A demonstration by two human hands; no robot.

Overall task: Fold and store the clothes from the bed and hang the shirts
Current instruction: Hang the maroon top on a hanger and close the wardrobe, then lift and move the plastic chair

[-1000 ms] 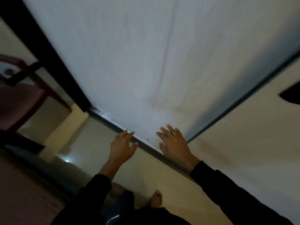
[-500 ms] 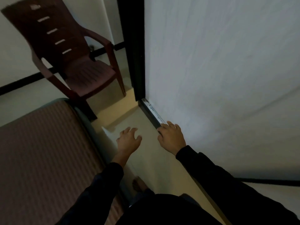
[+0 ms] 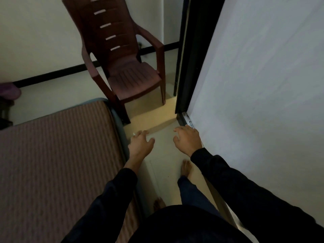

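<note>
1. Left hand [image 3: 140,145] – empty, fingers loosely spread, palm down; it hangs over the floor [image 3: 163,135] just beside the near-right edge of the bed [image 3: 52,163].
2. Right hand [image 3: 188,140] – also empty, fingers relaxed and slightly curled; it lies close to the lower edge of the white sliding wardrobe door [image 3: 254,102], though contact with the door cannot be told.
3. Governing relation – the bed lies at about 9 o'clock from both hands, its long axis running from 7 o'clock toward 1 o'clock in the view. The left hand is the nearer to it; the right is nearer the door, at about 3 o'clock.
4. Task's things – no clothes or shirts are visible. The part of the bed in view shows only its striped brown cover; a purple cloth-like shape [image 3: 8,91] at the far-left edge is too dim to identify.
5. Surroundings – a brown plastic armchair [image 3: 126,67] stands at 12 o'clock, beyond the bed's corner.
6. Judgement – the next garment probably lies out of view, toward the bed, so a leftward turn seems called for.
</note>
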